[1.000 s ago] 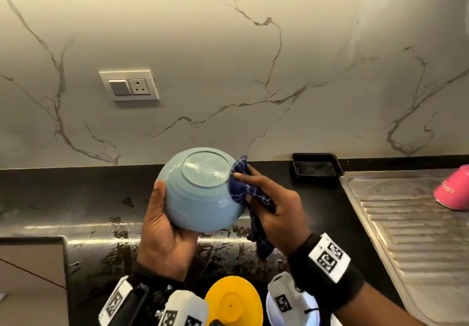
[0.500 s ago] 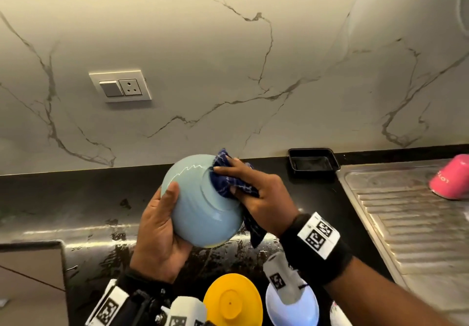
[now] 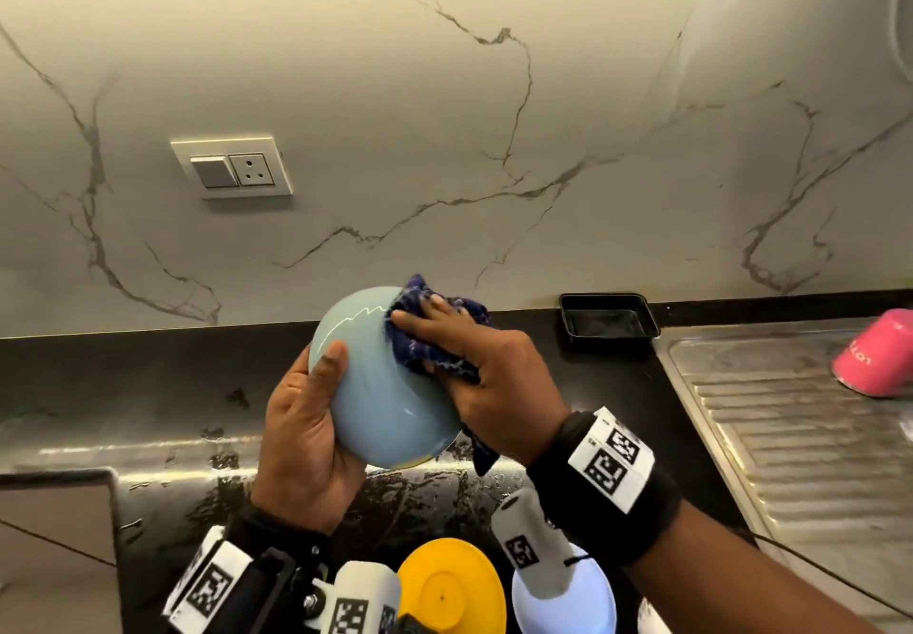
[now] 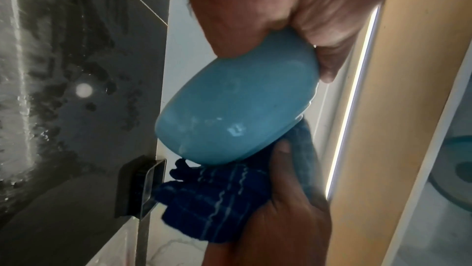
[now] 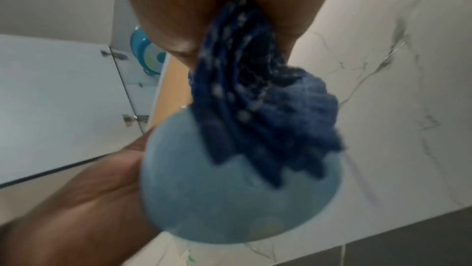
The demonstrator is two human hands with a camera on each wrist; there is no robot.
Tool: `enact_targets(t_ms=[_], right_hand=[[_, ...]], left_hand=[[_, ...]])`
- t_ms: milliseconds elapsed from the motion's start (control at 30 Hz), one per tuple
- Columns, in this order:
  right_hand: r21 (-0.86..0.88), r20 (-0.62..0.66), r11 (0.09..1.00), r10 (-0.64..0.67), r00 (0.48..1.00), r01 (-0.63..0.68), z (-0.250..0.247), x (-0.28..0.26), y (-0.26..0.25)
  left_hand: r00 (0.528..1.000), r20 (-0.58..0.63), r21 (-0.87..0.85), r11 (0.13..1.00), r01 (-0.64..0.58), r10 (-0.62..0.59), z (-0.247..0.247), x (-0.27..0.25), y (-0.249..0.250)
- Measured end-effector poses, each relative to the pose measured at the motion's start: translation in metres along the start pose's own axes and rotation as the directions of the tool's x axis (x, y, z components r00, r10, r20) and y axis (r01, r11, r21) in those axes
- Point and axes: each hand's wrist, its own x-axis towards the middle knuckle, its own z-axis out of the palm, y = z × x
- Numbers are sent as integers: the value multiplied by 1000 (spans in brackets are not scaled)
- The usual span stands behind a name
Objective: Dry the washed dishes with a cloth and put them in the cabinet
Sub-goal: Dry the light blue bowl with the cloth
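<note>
A light blue bowl (image 3: 380, 386) is held above the black counter, tipped with its base turned toward the right hand. My left hand (image 3: 306, 431) grips it from the left, thumb on its outer wall. My right hand (image 3: 474, 362) presses a dark blue patterned cloth (image 3: 425, 337) against the bowl's base, with a tail of cloth hanging below the palm. The left wrist view shows the bowl (image 4: 235, 113) with the cloth (image 4: 212, 195) under it. In the blurred right wrist view the cloth (image 5: 260, 113) lies on the bowl (image 5: 230, 199).
A yellow dish (image 3: 449, 589) and a white dish (image 3: 568, 604) sit upside down near the counter's front edge. A black tray (image 3: 607, 322) stands by the wall. A pink cup (image 3: 879, 362) lies on the steel drainboard (image 3: 790, 436). An open cabinet holds a blue plate (image 5: 145, 52).
The bowl has tilted so its base turns toward the right hand. The right hand and cloth moved from the bowl's side up across the base. The left thumb shifted onto the bowl's wall.
</note>
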Motion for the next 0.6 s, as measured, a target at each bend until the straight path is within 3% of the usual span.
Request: enact_targets(t_ms=[67, 133, 267, 300, 367, 433, 533, 600], right_hand=[[-61, 46, 989, -132, 990, 135, 2, -9, -3], [-90, 52, 980, -173, 984, 177, 2, -21, 8], [90, -76, 991, 106, 991, -99, -8, -16, 28], [123, -89, 985, 130, 987, -119, -9, -10, 25], [134, -71, 989, 65, 995, -55, -7, 1, 10], [70, 13, 993, -94, 996, 92, -1, -2, -3], [-57, 119, 949, -301, 946, 309, 0, -22, 4], [-19, 82, 971, -236, 968, 239, -5, -28, 22]], left_hand=[[1000, 3, -19, 1000, -4, 4, -1, 2, 4], [1000, -9, -26, 1000, -13, 13, -4, 2, 8], [1000, 28, 49, 999, -13, 11, -3, -4, 1], [999, 39, 71, 998, -1, -1, -1, -6, 0], [998, 60, 80, 997, 13, -17, 3, -5, -1], [997, 75, 34, 999, 1, -3, 6, -2, 3], [997, 75, -7, 1000, -17, 17, 4, 2, 11], [998, 62, -4, 1000, -2, 2, 2, 1, 11]])
